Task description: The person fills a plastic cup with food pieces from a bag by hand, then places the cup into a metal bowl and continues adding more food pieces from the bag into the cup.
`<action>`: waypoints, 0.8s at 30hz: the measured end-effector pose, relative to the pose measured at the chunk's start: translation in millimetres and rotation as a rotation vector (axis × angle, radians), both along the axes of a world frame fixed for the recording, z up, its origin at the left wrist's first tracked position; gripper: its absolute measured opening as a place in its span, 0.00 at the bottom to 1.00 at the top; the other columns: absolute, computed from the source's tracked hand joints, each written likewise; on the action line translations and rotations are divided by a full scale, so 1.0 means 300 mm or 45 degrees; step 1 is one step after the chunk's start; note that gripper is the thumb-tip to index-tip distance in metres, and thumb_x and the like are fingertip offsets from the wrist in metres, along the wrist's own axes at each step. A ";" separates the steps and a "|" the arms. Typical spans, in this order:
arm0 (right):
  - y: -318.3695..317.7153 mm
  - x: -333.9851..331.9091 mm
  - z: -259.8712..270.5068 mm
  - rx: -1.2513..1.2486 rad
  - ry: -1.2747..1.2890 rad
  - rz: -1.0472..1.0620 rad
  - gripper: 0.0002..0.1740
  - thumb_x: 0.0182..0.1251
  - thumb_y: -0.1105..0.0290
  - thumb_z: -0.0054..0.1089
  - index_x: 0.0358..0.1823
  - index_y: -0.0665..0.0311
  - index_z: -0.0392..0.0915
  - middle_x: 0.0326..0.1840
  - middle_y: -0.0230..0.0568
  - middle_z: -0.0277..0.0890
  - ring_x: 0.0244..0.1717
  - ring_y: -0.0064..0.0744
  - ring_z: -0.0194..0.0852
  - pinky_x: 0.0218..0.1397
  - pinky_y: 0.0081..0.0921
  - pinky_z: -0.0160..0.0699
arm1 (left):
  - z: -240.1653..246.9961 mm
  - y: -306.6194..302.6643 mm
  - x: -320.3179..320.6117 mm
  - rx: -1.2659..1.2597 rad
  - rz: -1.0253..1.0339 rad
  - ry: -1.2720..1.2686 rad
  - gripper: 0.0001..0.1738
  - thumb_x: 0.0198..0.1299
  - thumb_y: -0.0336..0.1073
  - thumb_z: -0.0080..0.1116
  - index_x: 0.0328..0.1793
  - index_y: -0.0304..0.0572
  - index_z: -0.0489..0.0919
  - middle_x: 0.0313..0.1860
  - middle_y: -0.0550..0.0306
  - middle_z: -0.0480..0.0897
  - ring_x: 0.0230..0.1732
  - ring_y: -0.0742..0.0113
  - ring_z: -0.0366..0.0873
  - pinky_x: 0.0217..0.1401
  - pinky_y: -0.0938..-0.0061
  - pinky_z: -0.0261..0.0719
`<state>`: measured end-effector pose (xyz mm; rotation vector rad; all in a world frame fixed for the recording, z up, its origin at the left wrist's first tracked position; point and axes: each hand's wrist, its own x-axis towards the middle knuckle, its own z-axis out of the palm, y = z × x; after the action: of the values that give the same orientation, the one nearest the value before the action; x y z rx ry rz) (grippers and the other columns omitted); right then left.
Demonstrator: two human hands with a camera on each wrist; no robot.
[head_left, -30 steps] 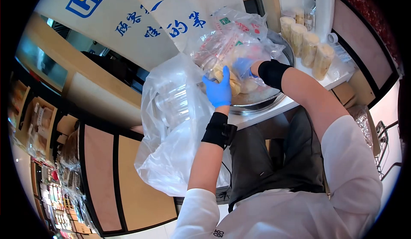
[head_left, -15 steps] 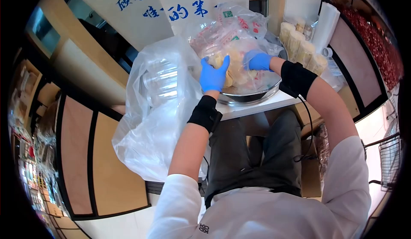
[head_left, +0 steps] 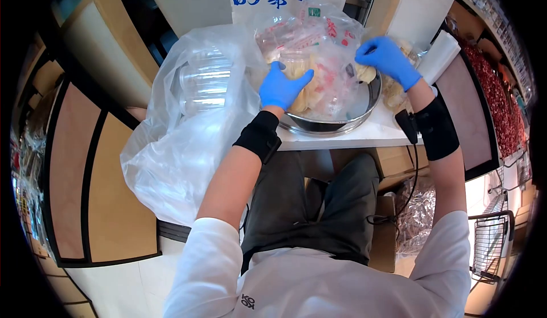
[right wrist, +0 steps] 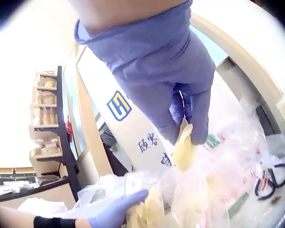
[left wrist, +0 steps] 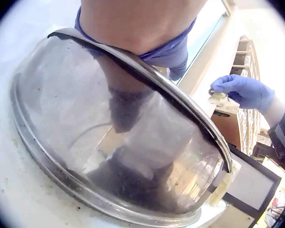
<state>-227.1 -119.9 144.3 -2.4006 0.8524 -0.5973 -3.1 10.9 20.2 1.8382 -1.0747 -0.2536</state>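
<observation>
In a blue glove, my left hand [head_left: 280, 89] holds a clear jar [right wrist: 147, 204] of pale yellow slices at the left side of the steel basin [head_left: 373, 98]. The thumb and fingers lie around the jar. My right hand [head_left: 388, 61], also gloved, is raised over the basin's right edge and pinches pale slices [right wrist: 184, 149] between thumb and fingertips. A clear bag with red print [head_left: 333, 81] lies in the basin beside the jar. The left wrist view shows mostly the basin's shiny outer wall [left wrist: 85, 118].
Left of the basin stands a big plastic bag [head_left: 171, 158] with stacked clear jars [head_left: 206, 81]. Filled jars [head_left: 394, 93] and a white roll [head_left: 439, 56] are at the right of the white table [head_left: 399, 133]. Black-handled scissors [right wrist: 270, 183] lie near the printed bag.
My right hand has come up out of the bag in the basin, moved right, and now pinches slices in the air. My left hand stays at the jar. The head view has shifted.
</observation>
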 end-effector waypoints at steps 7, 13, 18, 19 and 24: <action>0.017 0.213 -0.048 -0.192 -0.534 0.044 0.09 0.54 0.68 0.67 0.31 0.66 0.83 0.28 0.37 0.81 0.31 0.22 0.77 0.39 0.23 0.77 | 0.016 0.013 -0.014 0.049 -0.206 -0.165 0.51 0.34 0.66 0.74 0.54 0.31 0.69 0.49 0.39 0.80 0.51 0.49 0.79 0.54 0.64 0.76; 0.107 0.347 -0.213 -0.043 -0.488 0.173 0.12 0.55 0.67 0.68 0.37 0.66 0.81 0.32 0.36 0.80 0.34 0.23 0.76 0.42 0.23 0.76 | 0.001 -0.003 0.002 0.010 -0.334 -0.199 0.54 0.34 0.65 0.72 0.59 0.32 0.66 0.51 0.36 0.80 0.51 0.45 0.80 0.53 0.60 0.77; 0.076 0.309 -0.154 0.040 0.031 0.434 0.11 0.52 0.71 0.67 0.37 0.65 0.81 0.36 0.39 0.80 0.37 0.28 0.77 0.45 0.26 0.76 | 0.013 0.010 -0.001 -0.009 -0.443 -0.162 0.53 0.34 0.62 0.75 0.60 0.34 0.65 0.52 0.36 0.78 0.52 0.47 0.79 0.54 0.62 0.76; 0.071 0.299 -0.141 0.046 0.029 0.427 0.11 0.52 0.71 0.67 0.37 0.65 0.81 0.36 0.39 0.80 0.37 0.28 0.77 0.45 0.26 0.76 | 0.017 0.012 -0.001 0.008 -0.452 -0.166 0.53 0.34 0.62 0.75 0.61 0.35 0.65 0.52 0.38 0.78 0.53 0.47 0.79 0.55 0.63 0.76; 0.061 0.289 -0.120 -0.069 -0.012 0.360 0.11 0.50 0.76 0.63 0.37 0.66 0.81 0.33 0.40 0.81 0.36 0.29 0.79 0.43 0.26 0.77 | -0.003 0.000 0.004 0.012 -0.420 -0.146 0.54 0.35 0.61 0.75 0.64 0.38 0.65 0.54 0.43 0.79 0.55 0.51 0.79 0.56 0.65 0.76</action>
<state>-140.3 -101.7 108.5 -2.5044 0.4844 -0.5243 -1.9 10.8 19.2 1.6937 -1.4598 -0.3501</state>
